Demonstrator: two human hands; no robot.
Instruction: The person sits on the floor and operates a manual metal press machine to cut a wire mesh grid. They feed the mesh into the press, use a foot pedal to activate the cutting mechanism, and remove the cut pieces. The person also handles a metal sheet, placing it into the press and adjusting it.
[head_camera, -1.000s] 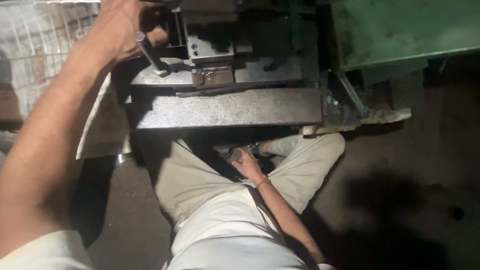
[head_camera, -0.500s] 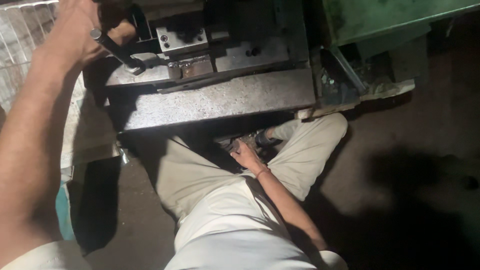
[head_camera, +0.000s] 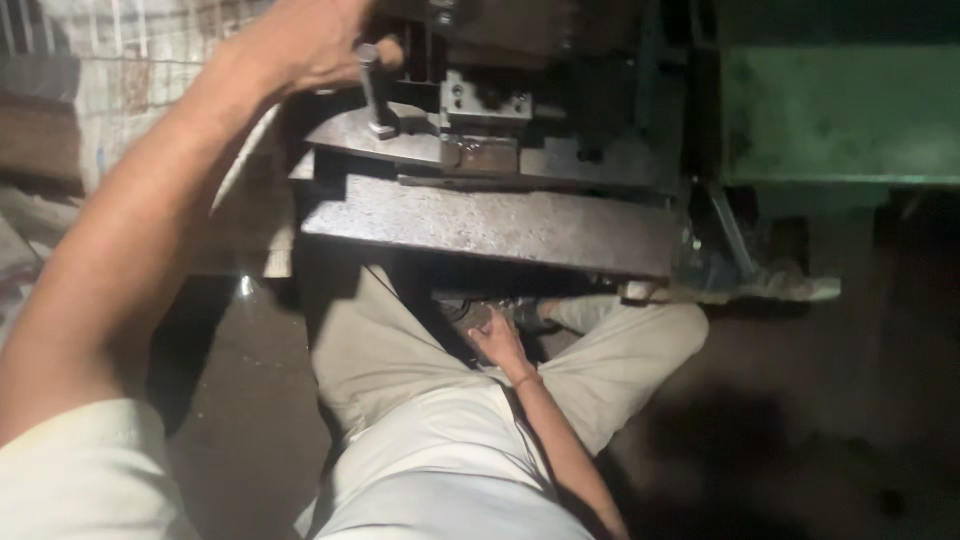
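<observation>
Steel lever (head_camera: 372, 90) is sitting inside left hand (head_camera: 320, 45) grip, fist closed; slipping risks knuckles hitting press block (head_camera: 485, 105) just right. Right hand (head_camera: 497, 340) grip is resting loosely open.

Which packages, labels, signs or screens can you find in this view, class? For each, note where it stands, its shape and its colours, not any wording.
Woven sack: top left, behind the raised left arm; whitish, with faint pale markings too blurred to make out.
No screens, signs or stuck-on labels show on the grey metal press or the green machine body.
</observation>
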